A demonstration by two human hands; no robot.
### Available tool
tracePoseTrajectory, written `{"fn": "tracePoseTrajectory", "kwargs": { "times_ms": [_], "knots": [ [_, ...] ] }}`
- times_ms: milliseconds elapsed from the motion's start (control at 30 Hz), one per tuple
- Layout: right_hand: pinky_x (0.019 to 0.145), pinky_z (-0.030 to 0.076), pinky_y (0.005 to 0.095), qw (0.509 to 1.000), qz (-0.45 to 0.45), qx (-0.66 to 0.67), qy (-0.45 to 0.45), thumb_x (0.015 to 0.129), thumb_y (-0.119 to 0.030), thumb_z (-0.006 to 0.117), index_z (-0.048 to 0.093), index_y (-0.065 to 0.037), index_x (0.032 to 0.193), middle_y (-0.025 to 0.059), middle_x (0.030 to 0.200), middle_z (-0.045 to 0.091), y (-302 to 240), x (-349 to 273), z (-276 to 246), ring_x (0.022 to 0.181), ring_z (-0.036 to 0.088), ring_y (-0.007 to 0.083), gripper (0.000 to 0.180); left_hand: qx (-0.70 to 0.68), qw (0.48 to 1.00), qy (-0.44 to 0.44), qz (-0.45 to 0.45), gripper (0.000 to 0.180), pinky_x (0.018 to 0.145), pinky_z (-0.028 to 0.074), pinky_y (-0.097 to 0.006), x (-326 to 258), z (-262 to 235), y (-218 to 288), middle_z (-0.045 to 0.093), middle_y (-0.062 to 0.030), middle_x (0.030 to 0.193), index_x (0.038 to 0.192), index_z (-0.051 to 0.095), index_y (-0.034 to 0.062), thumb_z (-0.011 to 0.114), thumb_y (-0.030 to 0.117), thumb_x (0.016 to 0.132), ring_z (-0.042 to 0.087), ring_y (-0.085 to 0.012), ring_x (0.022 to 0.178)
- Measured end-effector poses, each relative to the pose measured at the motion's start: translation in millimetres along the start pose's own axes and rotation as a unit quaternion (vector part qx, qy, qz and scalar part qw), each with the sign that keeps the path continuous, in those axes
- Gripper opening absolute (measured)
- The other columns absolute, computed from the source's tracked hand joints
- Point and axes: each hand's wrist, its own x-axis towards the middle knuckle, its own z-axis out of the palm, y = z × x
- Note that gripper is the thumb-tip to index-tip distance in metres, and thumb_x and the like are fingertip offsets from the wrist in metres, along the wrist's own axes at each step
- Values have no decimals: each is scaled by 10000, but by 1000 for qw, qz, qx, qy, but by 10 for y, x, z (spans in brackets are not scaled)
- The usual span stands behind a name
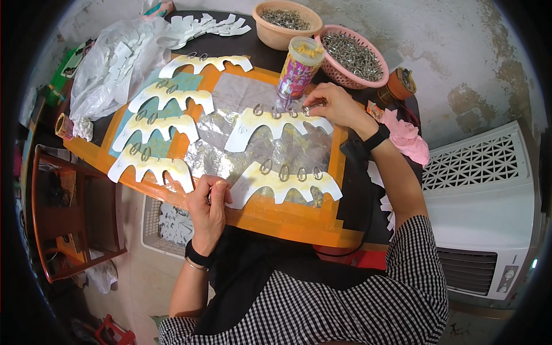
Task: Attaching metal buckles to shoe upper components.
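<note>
My right hand (336, 105) pinches a small metal clip (314, 106) at the top edge of a white scalloped piece (238, 137) with a yellowish coating. Several oval metal clips (276, 112) stand along that same edge. Nearer me, another scalloped piece (240, 192) carries a row of similar oval clips. My left hand (208, 202) is closed at the board's near edge, beside that nearer piece; what its fingers hold, if anything, is hidden. On the left, a column of scalloped pieces (152, 164) bears clips in pairs.
Orange tape edges the work board (287, 225). Behind it stand a tub (290, 53) with yellow residue, a peach bowl (261, 29) and a pink basket (328, 69) of metal clips. A plastic bag (95, 95) of white pieces lies far left; a white appliance (477, 207) stands right.
</note>
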Motion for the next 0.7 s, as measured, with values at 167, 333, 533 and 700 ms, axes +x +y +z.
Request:
{"fn": "tracePoseTrajectory", "kwargs": {
  "times_ms": [167,333,533,700],
  "knots": [
    [839,475,360,1000,4,9,-7,699,-74,778,725,-54,943,91,881,643,-5,1,-9,930,594,260,250,-7,1000,-4,-6,242,474,270,-194,-10,8,14,526,16,652,906,567,37,488,222,1041,378,-24,537],
    [837,473,356,1000,3,-1,-8,691,-75,783,728,-48,926,87,883,644,-36,3,-35,925,592,256,243,17,1000,-4,11,253,501,320,-202,6,19,34,523,3,649,891,565,27,485,214,1041,424,-48,557],
    [813,471,364,998,-21,-51,-4,686,-99,780,744,-61,898,73,888,643,-89,32,-18,910,580,262,218,1,1000,18,-5,217,521,384,-221,30,17,93,557,-16,610,833,584,-1,533,121,1005,490,-72,546],
    [844,476,404,993,-9,-116,-5,753,-111,673,743,-61,891,98,902,652,-236,28,59,966,573,285,163,-30,998,-12,-51,153,560,392,-212,39,-22,96,530,-4,695,1038,605,9,497,114,1015,491,-64,622]
  ]
}}
